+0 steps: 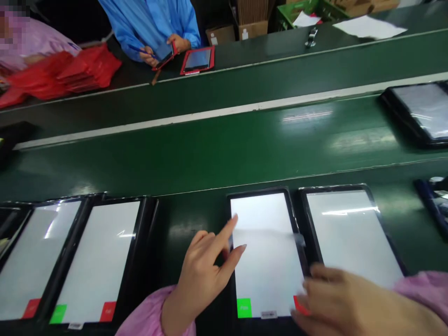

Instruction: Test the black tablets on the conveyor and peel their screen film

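My left hand point(203, 275) is spread over the left edge of a black-framed tablet point(266, 252), with the index finger and thumb at its white screen and nothing held. My right hand point(346, 298) lies over the tablet's lower right corner, its fingertips at a red square on the screen point(300, 304). A green square point(244, 308) shows at the screen's lower left. Another lit tablet point(350, 228) lies to the right, and two more point(98, 256) point(35, 256) lie to the left, with similar colored squares.
The tablets rest on a green conveyor belt point(210, 149) with a white rail point(224, 112). Across it, a person in a blue sleeve point(150, 28) holds a stylus and a red-cased tablet point(164, 58). Red bags point(59, 72) and cardboard boxes point(252, 18) stand beyond.
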### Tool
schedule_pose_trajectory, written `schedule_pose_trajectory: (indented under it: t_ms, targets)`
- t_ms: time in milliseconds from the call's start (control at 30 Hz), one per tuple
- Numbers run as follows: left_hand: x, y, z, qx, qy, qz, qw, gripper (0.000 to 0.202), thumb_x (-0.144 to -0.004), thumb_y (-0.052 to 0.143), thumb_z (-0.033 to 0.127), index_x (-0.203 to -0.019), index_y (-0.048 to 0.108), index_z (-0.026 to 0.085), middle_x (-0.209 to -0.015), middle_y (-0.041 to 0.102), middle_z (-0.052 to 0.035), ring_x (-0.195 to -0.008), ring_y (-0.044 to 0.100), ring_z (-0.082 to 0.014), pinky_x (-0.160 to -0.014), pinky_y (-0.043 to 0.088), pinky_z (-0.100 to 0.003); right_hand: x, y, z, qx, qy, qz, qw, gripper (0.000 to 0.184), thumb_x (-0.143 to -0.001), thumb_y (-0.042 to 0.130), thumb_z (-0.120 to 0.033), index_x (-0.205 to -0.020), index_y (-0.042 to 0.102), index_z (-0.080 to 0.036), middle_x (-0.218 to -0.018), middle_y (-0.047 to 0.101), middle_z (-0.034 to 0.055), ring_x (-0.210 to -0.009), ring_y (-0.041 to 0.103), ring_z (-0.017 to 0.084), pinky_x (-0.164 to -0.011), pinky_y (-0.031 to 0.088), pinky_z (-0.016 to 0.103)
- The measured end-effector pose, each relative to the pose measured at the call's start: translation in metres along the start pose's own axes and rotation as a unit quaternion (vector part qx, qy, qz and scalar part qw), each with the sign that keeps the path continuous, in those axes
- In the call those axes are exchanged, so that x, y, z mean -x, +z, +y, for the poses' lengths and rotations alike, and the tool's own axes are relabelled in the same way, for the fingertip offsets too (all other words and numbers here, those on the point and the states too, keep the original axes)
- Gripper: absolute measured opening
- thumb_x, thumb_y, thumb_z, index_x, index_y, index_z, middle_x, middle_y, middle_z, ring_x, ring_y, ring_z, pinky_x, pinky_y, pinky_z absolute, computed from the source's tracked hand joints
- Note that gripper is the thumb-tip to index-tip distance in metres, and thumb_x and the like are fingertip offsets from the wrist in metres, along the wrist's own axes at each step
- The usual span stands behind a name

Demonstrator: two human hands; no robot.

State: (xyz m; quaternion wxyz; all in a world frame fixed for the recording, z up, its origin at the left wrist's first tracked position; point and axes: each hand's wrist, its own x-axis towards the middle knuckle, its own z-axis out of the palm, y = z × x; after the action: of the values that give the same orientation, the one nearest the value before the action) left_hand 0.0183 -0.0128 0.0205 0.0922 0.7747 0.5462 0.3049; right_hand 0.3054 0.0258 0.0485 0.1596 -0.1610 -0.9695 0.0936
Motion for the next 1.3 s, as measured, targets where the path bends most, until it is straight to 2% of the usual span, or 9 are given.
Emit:
schedule_pose_trajectory:
  t_ms: [100,233,300,433,533,633,800,967,1300]
  targets:
    - [-0.022,0.015,-0.013,0.005,-0.023,-0.034,0.999,0.061,-0.107,0.051,0.046,-0.159,0.034,0.02,-0.112,0.079,-0.0059,-0.093,0.075,-0.0192,-0.094,0.059,-0.039,-0.017,0.025,0.045,0.027,0.041,0.027,0.998,0.031,-0.106,0.047,-0.022,-0.121,0.073,-0.015,-0.113,0.075,0.0145,-0.097,0.072,0.024,-0.079,0.059,0.039]
    - [-0.034,0.016,-0.032,-0.003,-0.043,-0.039,0.998,0.041,-0.11,0.041,0.043,-0.138,0.06,0.019,-0.126,0.076,-0.0093,-0.117,0.073,-0.0233,-0.101,0.06,-0.042,-0.019,0.025,0.091,0.1,0.126,0.013,0.987,0.033,-0.108,0.049,-0.026,-0.131,0.067,-0.012,-0.12,0.075,0.0188,-0.107,0.072,0.031,-0.085,0.055,0.044]
    - [-0.015,0.007,-0.029,0.005,-0.044,-0.013,0.999,0.034,-0.109,0.046,0.035,-0.136,0.061,0.02,-0.129,0.074,-0.0085,-0.118,0.073,-0.0215,-0.1,0.062,-0.038,-0.002,0.011,0.078,0.119,0.134,0.036,0.983,0.033,-0.109,0.048,-0.029,-0.132,0.066,-0.012,-0.119,0.075,0.0177,-0.114,0.07,0.032,-0.091,0.052,0.046]
    - [0.065,-0.013,0.001,0.011,0.04,-0.002,0.999,0.031,-0.103,0.055,0.019,-0.132,0.065,0.024,-0.121,0.076,-0.0045,-0.113,0.073,-0.0182,-0.105,0.059,-0.032,0.056,-0.016,0.008,0.062,0.066,0.054,0.994,0.028,-0.109,0.047,-0.028,-0.123,0.07,-0.02,-0.119,0.077,0.01,-0.113,0.068,0.023,-0.091,0.051,0.04]
    - [0.12,-0.012,0.02,-0.071,0.056,-0.055,0.994,0.038,-0.102,0.055,0.022,-0.139,0.065,0.028,-0.139,0.068,-0.0082,-0.128,0.065,-0.0244,-0.117,0.05,-0.043,0.094,-0.013,-0.033,0.083,0.064,0.03,0.994,0.034,-0.112,0.041,-0.035,-0.116,0.074,-0.024,-0.122,0.076,0.0068,-0.108,0.068,0.022,-0.091,0.049,0.042]
    - [0.143,-0.001,0.025,-0.14,0.031,-0.045,0.989,0.044,-0.103,0.056,0.029,-0.147,0.059,0.034,-0.156,0.054,-0.009,-0.136,0.058,-0.0288,-0.124,0.038,-0.053,0.114,-0.002,-0.043,0.121,0.121,0.057,0.984,0.031,-0.112,0.043,-0.033,-0.116,0.073,-0.024,-0.127,0.073,0.0085,-0.11,0.066,0.025,-0.094,0.046,0.046]
    - [0.124,0.009,0.018,-0.112,-0.017,0.011,0.993,0.052,-0.106,0.049,0.032,-0.158,0.041,0.03,-0.148,0.058,-0.0108,-0.131,0.061,-0.0256,-0.12,0.044,-0.047,0.116,0.004,-0.032,0.125,0.215,0.129,0.96,0.023,-0.109,0.048,-0.027,-0.116,0.069,-0.022,-0.126,0.07,0.0137,-0.11,0.064,0.028,-0.089,0.047,0.044]
    - [0.098,0.014,0.02,-0.145,-0.024,-0.028,0.989,0.042,-0.109,0.044,0.041,-0.148,0.052,0.029,-0.148,0.059,-0.0121,-0.13,0.062,-0.0303,-0.116,0.045,-0.056,0.112,0.009,-0.029,0.107,0.199,0.128,0.966,0.019,-0.107,0.052,-0.023,-0.117,0.068,-0.021,-0.126,0.07,0.0131,-0.113,0.063,0.028,-0.095,0.046,0.046]
    - [0.094,0.009,0.042,-0.121,0.018,-0.024,0.992,0.029,-0.105,0.053,0.022,-0.131,0.064,0.021,-0.141,0.061,-0.0111,-0.128,0.06,-0.0203,-0.128,0.023,-0.039,0.118,0.013,-0.029,0.076,0.157,0.144,0.974,0.021,-0.107,0.053,-0.023,-0.119,0.07,-0.022,-0.12,0.072,0.0111,-0.108,0.065,0.025,-0.1,0.043,0.045]
